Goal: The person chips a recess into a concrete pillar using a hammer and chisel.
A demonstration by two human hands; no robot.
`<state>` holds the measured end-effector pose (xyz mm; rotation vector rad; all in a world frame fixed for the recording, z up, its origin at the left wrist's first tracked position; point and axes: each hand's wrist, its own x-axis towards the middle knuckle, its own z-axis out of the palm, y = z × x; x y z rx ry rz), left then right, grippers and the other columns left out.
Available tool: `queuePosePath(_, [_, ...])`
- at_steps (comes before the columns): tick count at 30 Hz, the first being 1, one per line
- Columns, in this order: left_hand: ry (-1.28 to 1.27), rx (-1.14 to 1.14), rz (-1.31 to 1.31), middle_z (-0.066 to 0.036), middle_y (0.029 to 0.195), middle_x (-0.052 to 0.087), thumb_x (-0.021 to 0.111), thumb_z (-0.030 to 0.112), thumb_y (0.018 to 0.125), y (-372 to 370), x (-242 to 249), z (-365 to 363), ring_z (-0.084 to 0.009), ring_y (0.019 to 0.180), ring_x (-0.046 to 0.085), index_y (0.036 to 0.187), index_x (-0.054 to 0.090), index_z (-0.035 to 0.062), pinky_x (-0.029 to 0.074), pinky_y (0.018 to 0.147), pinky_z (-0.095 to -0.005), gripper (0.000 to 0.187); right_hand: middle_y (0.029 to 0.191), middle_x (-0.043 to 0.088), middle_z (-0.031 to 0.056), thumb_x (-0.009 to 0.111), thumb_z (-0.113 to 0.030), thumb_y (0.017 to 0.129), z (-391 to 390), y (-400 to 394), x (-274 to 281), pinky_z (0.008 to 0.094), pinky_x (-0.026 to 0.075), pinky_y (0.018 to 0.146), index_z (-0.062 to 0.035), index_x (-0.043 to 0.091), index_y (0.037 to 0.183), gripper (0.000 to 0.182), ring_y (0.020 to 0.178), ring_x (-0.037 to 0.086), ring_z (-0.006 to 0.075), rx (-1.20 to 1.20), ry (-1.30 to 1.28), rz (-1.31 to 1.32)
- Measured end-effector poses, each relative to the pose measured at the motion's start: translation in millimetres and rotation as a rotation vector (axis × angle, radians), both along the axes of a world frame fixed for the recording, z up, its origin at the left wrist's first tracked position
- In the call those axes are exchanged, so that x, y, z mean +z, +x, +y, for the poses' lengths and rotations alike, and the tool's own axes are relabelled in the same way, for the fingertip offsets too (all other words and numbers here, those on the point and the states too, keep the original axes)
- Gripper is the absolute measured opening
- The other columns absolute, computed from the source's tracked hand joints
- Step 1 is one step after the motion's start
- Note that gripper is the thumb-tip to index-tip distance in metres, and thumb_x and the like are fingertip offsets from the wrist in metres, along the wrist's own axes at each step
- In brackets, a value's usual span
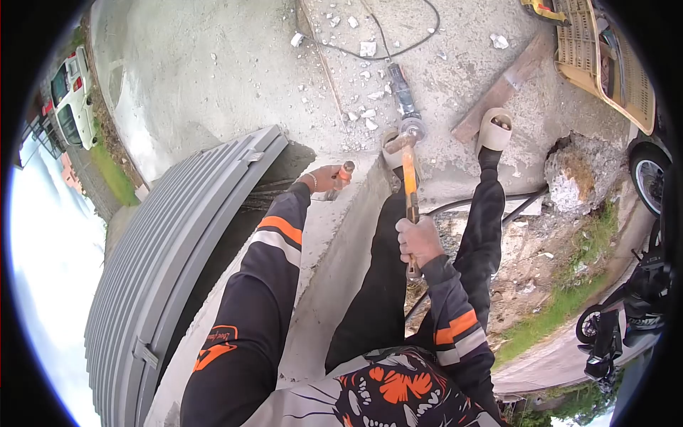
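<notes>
My left hand (326,180) is closed around a chisel (346,171) with an orange grip, at the concrete ledge (341,213). The chisel's lower end is hard to make out. My right hand (420,240) grips a hammer (410,178) by its orange and brown handle. The hammer's head points away from me, above my sandalled foot. Just beyond it an angle grinder (403,92) with a round disc lies on the concrete floor, its cord running off to the far side.
To the left stands a grey slatted metal gate (178,242). Rubble pieces (368,48) and a wooden plank (501,89) lie on the floor. At right are a yellow crate (580,53), a broken concrete lump (569,178), a black hose (523,203) and a motorcycle (619,320).
</notes>
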<state>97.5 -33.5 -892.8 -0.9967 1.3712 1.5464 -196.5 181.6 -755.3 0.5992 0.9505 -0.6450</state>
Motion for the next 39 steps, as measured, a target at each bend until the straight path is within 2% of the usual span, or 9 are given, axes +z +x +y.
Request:
queuePosePath(4, [0.033,0.058,-0.015,-0.004,0.105,0.070,0.071,0.029,0.089,2,-8,2,-0.0149,0.096,0.064,0.117,0.065,0.0083,0.050,0.088,-0.0309,0.035,0.057,0.038,-0.0066,0.062,-0.010,0.091,-83,-168,75,0.0255,0.029,0.034,-0.0090,0.046,0.092,0.015,0.039,0.035,0.0056,-0.141,-0.005,0.698])
queuePosePath(9, [-0.032,-0.096,-0.022,-0.005,0.104,0.069,0.071,0.030,0.088,-6,1,1,-0.0168,0.096,0.063,0.117,0.065,0.0095,0.050,0.088,-0.0324,0.036,0.064,0.046,0.0002,0.058,-0.017,0.094,-146,-220,56,0.0331,0.042,0.048,-0.0081,0.052,0.092,0.011,0.051,0.044,0.0123,-0.842,-0.429,1.114])
queuePosePath(12, [0.077,0.158,0.004,-0.006,0.105,0.070,0.070,0.029,0.087,-1,3,5,-0.0205,0.096,0.064,0.119,0.064,0.0108,0.049,0.087,-0.0349,0.037,0.067,0.054,0.0051,0.061,-0.027,0.091,-79,-24,-8,0.0402,0.047,0.058,-0.0091,0.057,0.088,0.018,0.060,0.054,0.0199,-0.313,-0.079,0.922])
queuePosePath(14, [-0.016,-0.079,-0.029,-0.006,0.111,0.069,0.065,0.018,0.085,-18,14,12,-0.0179,0.101,0.063,0.120,0.063,0.0090,0.049,0.092,-0.0336,0.037,0.068,0.059,0.0084,0.063,-0.033,0.089,0,72,-27,0.0449,0.051,0.064,-0.0098,0.061,0.086,0.023,0.066,0.061,0.0249,0.269,-0.142,0.279])
queuePosePath(16, [-0.024,-0.202,-0.076,-0.005,0.113,0.069,0.063,0.013,0.084,-19,18,20,-0.0170,0.104,0.062,0.122,0.062,0.0081,0.048,0.095,-0.0334,0.038,0.070,0.065,0.0118,0.065,-0.039,0.087,23,54,-23,0.0496,0.055,0.070,-0.0105,0.064,0.083,0.029,0.072,0.068,0.0300,0.273,-0.147,-0.031])
queuePosePath(20, [-0.045,-0.181,-0.049,-0.008,0.102,0.070,0.066,0.021,0.084,-26,10,6,-0.0224,0.095,0.064,0.119,0.063,0.0095,0.048,0.085,-0.0365,0.036,0.057,0.044,-0.0054,0.065,-0.009,0.087,-76,-116,59,0.0259,0.032,0.034,-0.0072,0.049,0.089,0.016,0.038,0.040,0.0065,0.038,-0.060,0.481])
queuePosePath(27, [-0.030,-0.083,-0.021,-0.007,0.099,0.070,0.068,0.026,0.085,-5,-5,4,-0.0208,0.091,0.064,0.112,0.064,0.0085,0.049,0.083,-0.0355,0.032,0.057,0.036,-0.0060,0.057,-0.009,0.094,-133,-172,72,0.0262,0.033,0.041,-0.0103,0.049,0.085,0.012,0.043,0.032,0.0057,-0.651,-0.351,0.923])
queuePosePath(33, [-0.105,-0.170,-0.011,-0.006,0.103,0.071,0.067,0.018,0.085,-21,11,3,-0.0193,0.094,0.065,0.113,0.065,0.0078,0.051,0.087,-0.0340,0.030,0.054,0.048,0.0014,0.060,-0.010,0.085,-3,60,6,0.0319,0.039,0.034,-0.0063,0.047,0.073,0.018,0.036,0.047,0.0144,0.231,-0.065,0.389])
queuePosePath(39, [-0.558,-0.342,0.027,-0.006,0.088,0.072,0.068,0.019,0.083,-18,10,-22,-0.0221,0.086,0.068,0.099,0.066,0.0072,0.053,0.079,-0.0388,0.021,0.055,0.046,0.0000,0.060,-0.010,0.085,3,-48,-2,0.0311,0.038,0.032,-0.0067,0.046,0.080,0.015,0.036,0.045,0.0128,0.225,0.081,0.399])
